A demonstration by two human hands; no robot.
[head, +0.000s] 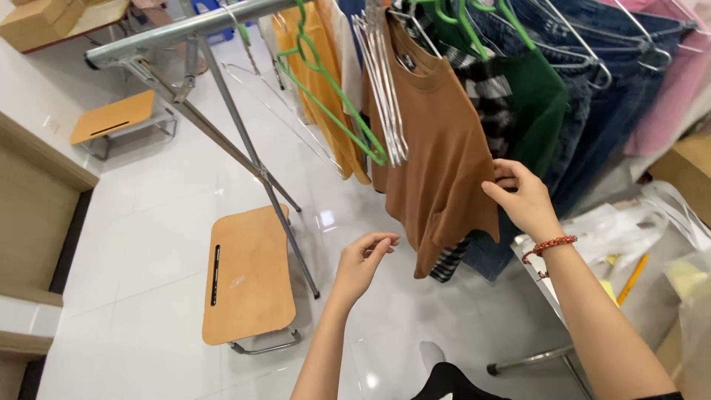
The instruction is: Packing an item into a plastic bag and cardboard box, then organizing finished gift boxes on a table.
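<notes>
Head view, landmark: I place everything against the brown shirt [437, 148], which hangs from a hanger on the metal drying rack [185, 33].
Right hand: my right hand [522, 196] is pinched shut on the shirt's right side edge, thumb and fingers clamping the cloth just above the hem corner.
Left hand: my left hand [363, 259] hovers below and left of the shirt, near its lower hem but not touching; fingers loosely curled, thumb and forefinger narrow, holding nothing.
Shirt axis: its long axis runs from the collar at the top down to the hem; the collar points up toward the rail, the hem hangs down and swings slightly right where I pull it.
Neighbours: bare wire hangers [381, 81] and a green hanger [333, 89] hang just left of the shirt; a green garment [537, 96] and jeans [615, 96] hang right of it.
Below: a small wooden folding surface [248, 274] stands on the white tiled floor, down-left of the shirt.
Doing it well: I judge the grip should stay light on the edge, with my free hand catching the opposite hem so the cloth spreads flat instead of twisting on its hanger.
</notes>
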